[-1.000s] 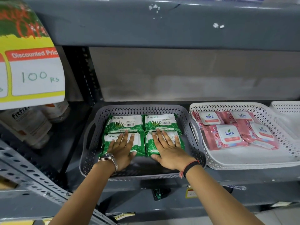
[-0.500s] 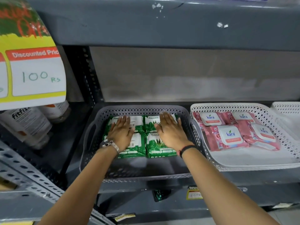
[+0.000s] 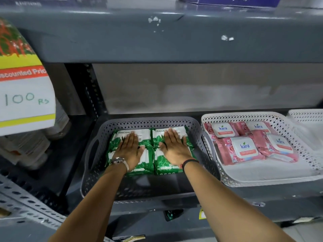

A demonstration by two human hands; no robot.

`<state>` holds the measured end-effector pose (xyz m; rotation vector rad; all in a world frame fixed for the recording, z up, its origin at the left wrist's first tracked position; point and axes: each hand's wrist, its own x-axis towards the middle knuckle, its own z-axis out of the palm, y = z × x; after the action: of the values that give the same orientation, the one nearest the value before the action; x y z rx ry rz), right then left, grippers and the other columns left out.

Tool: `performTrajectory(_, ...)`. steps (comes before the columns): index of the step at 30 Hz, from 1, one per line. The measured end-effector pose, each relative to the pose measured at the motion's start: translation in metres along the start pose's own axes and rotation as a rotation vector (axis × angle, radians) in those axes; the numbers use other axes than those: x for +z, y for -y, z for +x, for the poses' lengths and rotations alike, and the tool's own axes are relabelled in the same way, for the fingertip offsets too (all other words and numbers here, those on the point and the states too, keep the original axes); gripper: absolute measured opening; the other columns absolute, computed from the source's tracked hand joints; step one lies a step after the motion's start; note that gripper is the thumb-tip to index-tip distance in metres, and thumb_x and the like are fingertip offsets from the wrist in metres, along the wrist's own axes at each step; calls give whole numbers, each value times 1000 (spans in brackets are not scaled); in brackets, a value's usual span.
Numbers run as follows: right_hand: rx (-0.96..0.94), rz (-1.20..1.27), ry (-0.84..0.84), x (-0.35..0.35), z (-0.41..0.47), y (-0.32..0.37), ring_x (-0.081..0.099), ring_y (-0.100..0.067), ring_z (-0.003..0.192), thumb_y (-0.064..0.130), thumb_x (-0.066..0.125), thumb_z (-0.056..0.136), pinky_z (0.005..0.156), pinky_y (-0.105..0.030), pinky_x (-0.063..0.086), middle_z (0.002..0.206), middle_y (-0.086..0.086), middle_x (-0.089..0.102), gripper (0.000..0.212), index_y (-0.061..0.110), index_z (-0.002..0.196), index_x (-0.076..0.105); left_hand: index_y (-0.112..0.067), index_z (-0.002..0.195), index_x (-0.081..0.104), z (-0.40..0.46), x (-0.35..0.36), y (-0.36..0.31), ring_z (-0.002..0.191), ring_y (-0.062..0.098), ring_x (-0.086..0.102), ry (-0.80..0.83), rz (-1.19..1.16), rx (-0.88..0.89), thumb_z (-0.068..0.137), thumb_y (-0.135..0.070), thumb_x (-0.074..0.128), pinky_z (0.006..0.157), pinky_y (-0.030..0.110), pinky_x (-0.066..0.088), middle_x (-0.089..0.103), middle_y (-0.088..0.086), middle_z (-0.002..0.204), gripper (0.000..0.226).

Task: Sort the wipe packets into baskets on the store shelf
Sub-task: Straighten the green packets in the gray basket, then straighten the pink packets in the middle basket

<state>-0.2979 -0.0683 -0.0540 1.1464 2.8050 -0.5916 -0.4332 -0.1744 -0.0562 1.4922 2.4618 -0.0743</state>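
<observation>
Several green-and-white wipe packets (image 3: 164, 166) lie flat in a grey perforated basket (image 3: 139, 191) on the shelf, pushed toward its back wall. My left hand (image 3: 129, 148) rests palm-down on the left packets, fingers together and straight. My right hand (image 3: 174, 145) lies flat on the right packets in the same way. Neither hand grips anything. To the right, a white perforated basket (image 3: 262, 180) holds several pink wipe packets (image 3: 244, 149) in its rear half.
A second white basket (image 3: 309, 117) stands at the far right edge. A yellow price sign (image 3: 24, 95) hangs at the left, with bottles (image 3: 26, 147) behind and below it. The upper shelf's (image 3: 157, 35) front edge overhangs the baskets. A slotted metal upright (image 3: 26, 205) runs along the lower left.
Both hands slid from the front pair of green packets toward the back of the grey basket, and the packets sit closer to the rear wall. The view has moved slightly closer.
</observation>
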Motion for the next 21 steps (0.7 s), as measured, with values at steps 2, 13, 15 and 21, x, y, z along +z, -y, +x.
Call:
performTrajectory(2, -44, 145, -28, -12, -7, -1, -9, -19, 144, 36, 16, 99, 116, -42, -8, 157, -8, -6, 54, 10, 144, 1, -9, 148, -11, -3, -4, -2, 142, 15, -14, 1, -10, 10, 101, -39, 9, 116, 32, -5, -19, 5, 155, 59)
performTrajectory(13, 62, 227, -546, -125, -100, -181, 50, -29, 123, 4, 45, 91, 104, -33, 36, 134, -15, 54, 35, 7, 126, 50, -12, 147, 24, -6, -46, -194, 137, 19, 30, -355, -169, 394, 96, -37, 30, 112, 25, 18, 32, 7, 150, 56)
performTrajectory(15, 101, 154, -409, -132, -113, -222, 48, -28, 125, 3, 50, 89, 104, -35, 38, 136, -14, 52, 37, 8, 125, 51, -14, 148, 20, -2, -41, -232, 137, 19, 28, -275, -140, 449, 97, -32, 41, 111, 25, 21, 29, 5, 151, 58)
performTrajectory(21, 91, 106, -55, -131, -130, -299, 30, -22, 137, 15, 71, 78, 115, -33, 27, 150, -6, 30, 72, 16, 139, 32, -14, 150, 5, 26, -9, -287, 141, 22, 16, -16, 33, 355, 84, -39, 63, 116, 35, 19, 12, 6, 156, 91)
